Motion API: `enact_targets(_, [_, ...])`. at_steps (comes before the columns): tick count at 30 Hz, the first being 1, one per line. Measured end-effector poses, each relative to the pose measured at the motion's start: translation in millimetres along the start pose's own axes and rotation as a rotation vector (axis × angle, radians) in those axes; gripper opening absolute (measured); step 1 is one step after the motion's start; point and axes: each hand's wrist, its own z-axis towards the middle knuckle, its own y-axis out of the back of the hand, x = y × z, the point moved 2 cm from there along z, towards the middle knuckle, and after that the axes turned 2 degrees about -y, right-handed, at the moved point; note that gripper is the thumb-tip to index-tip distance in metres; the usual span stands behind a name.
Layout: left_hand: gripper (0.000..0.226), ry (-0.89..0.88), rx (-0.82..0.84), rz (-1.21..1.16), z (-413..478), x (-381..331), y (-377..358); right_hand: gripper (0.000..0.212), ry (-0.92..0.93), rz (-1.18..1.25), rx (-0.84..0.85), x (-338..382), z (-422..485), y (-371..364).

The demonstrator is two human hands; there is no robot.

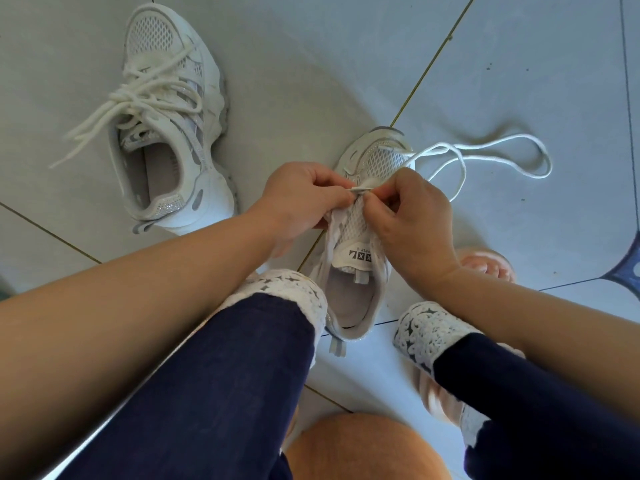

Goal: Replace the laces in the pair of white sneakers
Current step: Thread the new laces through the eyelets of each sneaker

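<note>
A white mesh sneaker [356,233] stands on the floor between my legs, toe pointing away, tongue label showing. My left hand [301,202] and my right hand [412,216] meet over its eyelet area, both pinching a white lace [460,157] near the lower eyelets. The lace runs from the toe end and trails in loose loops over the tile to the right. A second white sneaker [173,119] lies at the upper left, laced with thick cream laces [138,95] tied loosely, their ends spread to the left.
The floor is pale grey tile [311,64] with dark grout lines. My legs in dark blue trousers with white lace cuffs [284,292] flank the near sneaker. A pink sandal [485,265] shows under my right wrist. A blue patterned object [627,268] sits at the right edge.
</note>
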Motion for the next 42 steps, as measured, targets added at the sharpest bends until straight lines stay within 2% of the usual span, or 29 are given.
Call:
enact_targets(7, [0.011, 0.059, 0.014, -0.095, -4.0, 5.3, 1.1, 0.02, 0.124, -0.235, 0.087, 0.9, 3.2, -4.3])
enact_targets(12, [0.009, 0.055, 0.043, -0.153, -2.6, 6.0, 6.0, 0.017, 0.109, -0.138, 0.101, 1.3, 4.3, 0.0])
enact_targets(14, [0.002, 0.027, 0.044, -0.114, -0.7, 4.2, 7.2, 0.014, 0.085, -0.157, 0.107, 2.8, 6.1, 1.3])
enact_targets(17, [0.013, -0.052, 0.022, 0.02, 1.9, 1.2, 2.8, 0.014, 0.078, -0.182, 0.126, 6.4, 8.4, 3.0])
enact_targets(19, [0.021, -0.132, -0.057, 0.131, 2.2, -0.6, -0.8, 0.021, 0.119, -0.228, 0.179, 10.5, 8.2, 4.2])
enact_targets(21, [0.024, -0.198, -0.158, 0.128, 2.2, -2.3, 0.8, 0.029, 0.174, -0.289, 0.211, 14.5, 9.1, 5.6])
enact_targets(24, [0.024, -0.167, -0.255, -0.091, 3.0, -7.2, 12.8, 0.027, 0.229, -0.296, 0.213, 17.6, 13.2, 10.5])
enact_targets(27, [0.027, -0.043, -0.3, -0.678, 3.8, -21.3, 34.3, 0.027, 0.287, -0.378, 0.195, 14.9, 15.6, 15.0])
enact_targets(29, [0.033, -0.101, -0.332, -1.01, 2.4, -34.2, 64.4, 0.029, 0.297, -0.401, 0.182, 12.3, 16.8, 17.6])
enact_targets(30, [0.034, -0.154, -0.345, -1.072, 1.5, -40.5, 82.7, 0.03, 0.295, -0.401, 0.185, 11.5, 17.2, 18.4])
enact_targets(32, [0.034, -0.237, -0.381, -0.908, -4.3, -52.6, 108.9, 0.034, 0.293, -0.402, 0.195, 9.8, 18.0, 19.3])
enact_targets(35, [0.03, -0.223, -0.344, -0.181, -12.6, -48.3, 92.1, 0.043, 0.276, -0.372, 0.181, 8.3, 17.9, 21.7])
enact_targets(37, [0.01, -0.25, -0.206, 0.3, -12.9, -36.1, 56.3, 0.051, 0.254, -0.324, 0.174, 7.8, 16.7, 23.4])
enact_targets(38, [0.009, -0.282, -0.126, 0.524, -11.4, -29.4, 39.5, 0.054, 0.249, -0.303, 0.169, 7.3, 15.4, 23.8])
enact_targets(40, [0.038, -0.297, 0.032, 0.881, -5.2, -17.3, 18.9, 0.057, 0.257, -0.278, 0.15, 5.9, 12.3, 24.1])
enact_targets(42, [0.046, -0.311, 0.055, 0.983, 0.5, -19.3, 16.6, 0.058, 0.26, -0.25, 0.14, 3.8, 9.2, 24.3])
